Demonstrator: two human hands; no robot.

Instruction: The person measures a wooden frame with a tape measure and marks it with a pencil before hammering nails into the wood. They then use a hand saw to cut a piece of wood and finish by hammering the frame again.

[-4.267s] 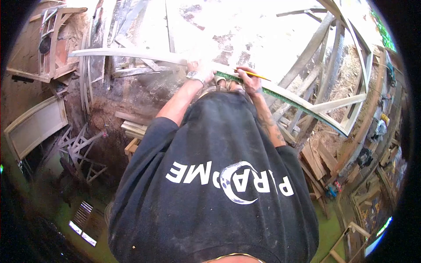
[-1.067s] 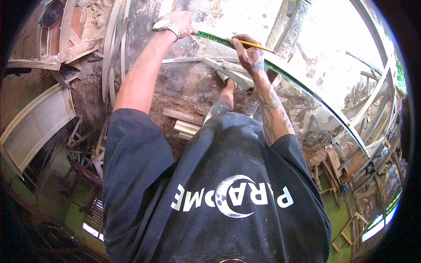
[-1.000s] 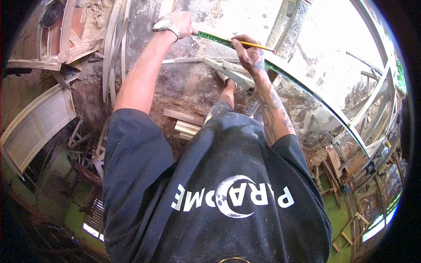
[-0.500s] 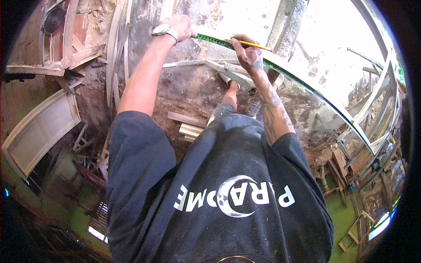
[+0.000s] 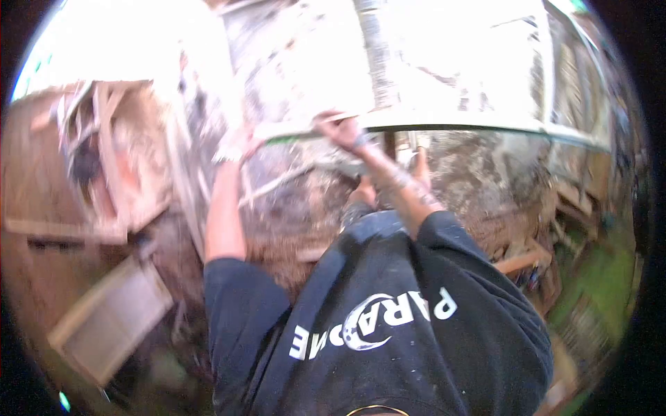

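Motion blurs the whole view. My left hand (image 5: 239, 142), with a watch at the wrist, is closed at the left end of a green measuring tape (image 5: 281, 140). The tape lies along a long, pale wooden strip (image 5: 472, 123) that runs across in front of me. My right hand (image 5: 340, 130) is closed on a pencil (image 5: 361, 116), now only a pale streak, and rests at the strip to the right of my left hand. Bright light washes out much of the strip's upper side.
A wooden frame with a dark round disc (image 5: 87, 165) stands at the left. Below it leans a framed panel (image 5: 114, 315). Wood pieces (image 5: 524, 260) lie at the right, beside a green floor (image 5: 590, 277). My feet (image 5: 422, 163) are beyond the strip.
The view has swung, so the strip now runs nearly level instead of sloping down to the right. My right hand appears farther left; both hands sit lower in view.
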